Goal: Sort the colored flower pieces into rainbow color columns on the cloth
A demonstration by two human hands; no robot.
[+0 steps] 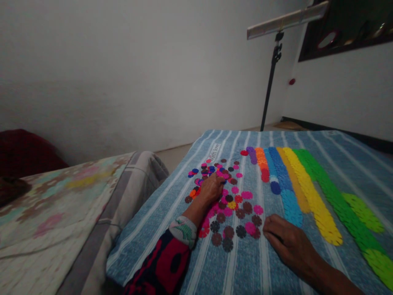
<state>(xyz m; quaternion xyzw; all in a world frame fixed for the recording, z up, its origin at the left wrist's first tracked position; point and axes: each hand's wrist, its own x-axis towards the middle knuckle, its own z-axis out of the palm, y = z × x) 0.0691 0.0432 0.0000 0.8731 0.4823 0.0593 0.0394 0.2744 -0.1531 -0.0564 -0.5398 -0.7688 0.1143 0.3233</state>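
Note:
My left hand (211,187) reaches into a loose pile of flat notched plastic discs, its fingers bent down and drawn together. What lies under those fingertips is hidden. Around it are pink discs (247,195), brown discs (247,207), black discs (241,231), dark blue discs (195,171) and a few orange or red ones. My right hand (284,237) rests on the striped cloth just right of the pile, fingers curled closed; anything inside cannot be made out. Beyond it run overlapping rows of discs by colour, among them a yellow row (313,196) and a green row (340,200).
Blue-and-white striped cloth (172,237) covers the work surface. At the left stands a bed-like surface with a floral cover (61,205). A black stand (269,90) holding a long light panel (287,20) rises behind. Shorter purple (251,155) and orange (261,157) rows lie farther back.

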